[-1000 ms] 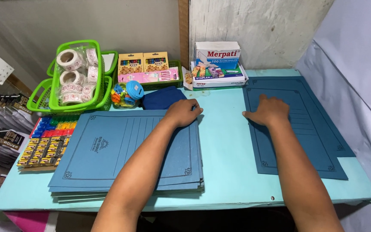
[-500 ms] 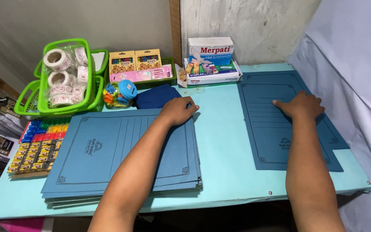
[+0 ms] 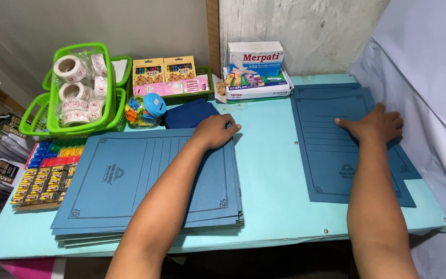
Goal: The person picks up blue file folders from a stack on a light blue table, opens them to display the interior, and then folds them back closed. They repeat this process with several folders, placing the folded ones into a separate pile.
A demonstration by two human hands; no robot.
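In the head view your left hand (image 3: 213, 132) rests palm down, fingers loosely curled, on the far right corner of the stack of blue cardboard folders (image 3: 130, 181) lying at the left of the pale turquoise tabletop (image 3: 269, 170); it presses the stack and grips nothing. Your right hand (image 3: 375, 124) lies flat with fingers spread on the opened blue cardboard folder (image 3: 336, 155) at the right side of the table, close to the white sheet hanging there (image 3: 429, 77); it too holds nothing. The 2 piles lie well apart, bare tabletop between them. Behind the stack stand the bright green plastic baskets with sticker rolls (image 3: 81, 90), just beside them a small blue-lidded tub (image 3: 153, 106). Against the wall sits a white and red cardboard box (image 3: 255, 57)
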